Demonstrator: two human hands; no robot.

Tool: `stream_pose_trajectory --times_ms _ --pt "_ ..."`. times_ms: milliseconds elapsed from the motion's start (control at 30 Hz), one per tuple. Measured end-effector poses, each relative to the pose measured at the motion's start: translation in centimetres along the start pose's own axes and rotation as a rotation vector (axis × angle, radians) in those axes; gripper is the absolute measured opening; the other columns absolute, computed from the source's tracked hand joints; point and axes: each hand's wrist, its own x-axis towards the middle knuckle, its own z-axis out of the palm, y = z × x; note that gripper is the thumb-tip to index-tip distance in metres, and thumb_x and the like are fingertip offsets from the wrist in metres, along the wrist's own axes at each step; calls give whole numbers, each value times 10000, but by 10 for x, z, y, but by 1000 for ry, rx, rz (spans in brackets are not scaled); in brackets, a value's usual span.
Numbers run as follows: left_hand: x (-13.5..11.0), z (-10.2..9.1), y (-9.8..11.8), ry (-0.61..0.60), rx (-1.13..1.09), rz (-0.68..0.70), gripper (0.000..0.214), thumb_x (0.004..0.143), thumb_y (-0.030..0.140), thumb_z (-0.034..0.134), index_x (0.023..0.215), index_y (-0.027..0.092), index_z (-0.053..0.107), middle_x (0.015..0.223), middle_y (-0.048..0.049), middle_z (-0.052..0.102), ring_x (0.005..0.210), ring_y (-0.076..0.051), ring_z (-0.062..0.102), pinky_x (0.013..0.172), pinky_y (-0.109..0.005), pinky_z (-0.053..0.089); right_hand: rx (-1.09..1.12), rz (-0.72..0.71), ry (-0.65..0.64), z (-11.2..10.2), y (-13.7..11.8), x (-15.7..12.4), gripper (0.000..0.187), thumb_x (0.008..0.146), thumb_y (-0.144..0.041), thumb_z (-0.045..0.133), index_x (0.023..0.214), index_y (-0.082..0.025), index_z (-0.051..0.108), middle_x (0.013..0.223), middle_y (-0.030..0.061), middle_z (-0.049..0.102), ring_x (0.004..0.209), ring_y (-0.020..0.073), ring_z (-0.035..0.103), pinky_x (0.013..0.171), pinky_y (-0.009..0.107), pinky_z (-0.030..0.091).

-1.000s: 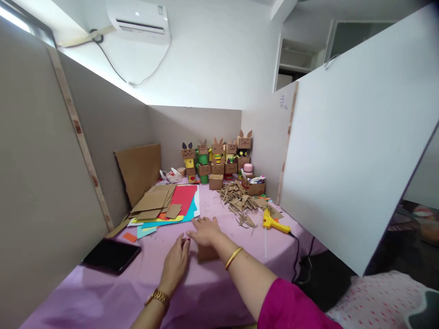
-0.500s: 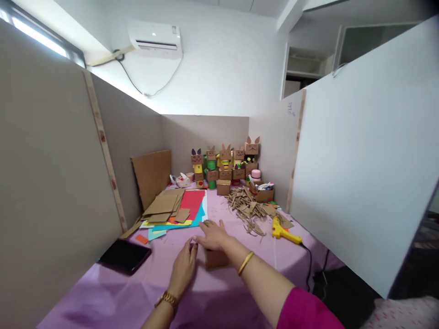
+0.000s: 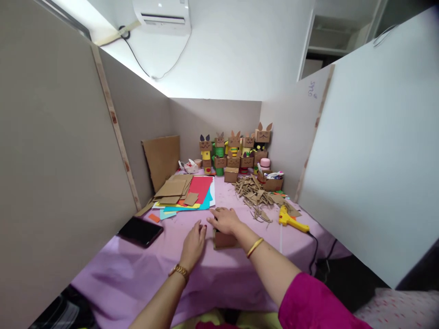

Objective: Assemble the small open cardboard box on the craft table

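Observation:
A small brown cardboard box (image 3: 224,240) stands on the pink-purple tablecloth (image 3: 206,278) in front of me. My right hand (image 3: 224,220) lies over its top, thumb at the left side and fingers curved over the far edge, covering much of it. My left hand (image 3: 194,240) rests on the cloth just left of the box, fingers stretched out and apart from it, holding nothing. A yellow hot glue gun (image 3: 291,220) lies on the right.
Cardboard sheets (image 3: 171,188) and coloured paper (image 3: 200,186) lie at the back left, beyond a black tablet (image 3: 140,231). Cardboard scraps (image 3: 254,192) are heaped back right, near a box of pens (image 3: 272,183). Several cardboard animal figures (image 3: 233,148) line the back. Partition panels (image 3: 363,151) flank the table.
The view has tilted down and shifted left. My left hand has drawn apart from my right hand and the box. My right hand stays over the box.

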Motion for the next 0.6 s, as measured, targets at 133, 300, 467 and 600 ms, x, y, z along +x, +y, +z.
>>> stream_pose_trajectory --times_ms 133,300,467,600 --pt "2 1 -1 14 6 19 323 924 309 534 1215 168 529 1238 -96 577 1134 -261 556 964 -519 438 -22 -2 -10 -5 -3 1 463 918 -412 537 1329 -215 456 1384 97 479 1247 301 464 1026 577 348" --pt "4 0 -9 45 6 32 276 914 257 554 1168 149 556 1189 -92 609 1105 -251 581 954 -503 456 -52 -19 10 -8 -5 2 436 914 -397 552 1298 -204 486 1333 95 524 1196 288 515 994 560 396" --pt "21 -7 5 154 22 23 323 945 285 490 1235 145 506 1269 -121 559 1172 -274 538 979 -524 433 -49 -25 31 -11 -7 2 421 915 -399 550 1283 -198 499 1320 95 535 1187 285 522 988 557 404" --pt "52 4 63 181 52 161 439 967 351 414 1364 169 377 1458 -142 374 1342 -303 344 1064 -550 322 -40 5 -12 -15 -8 3 410 911 -363 566 1282 -203 497 1331 92 522 1168 277 533 974 540 425"
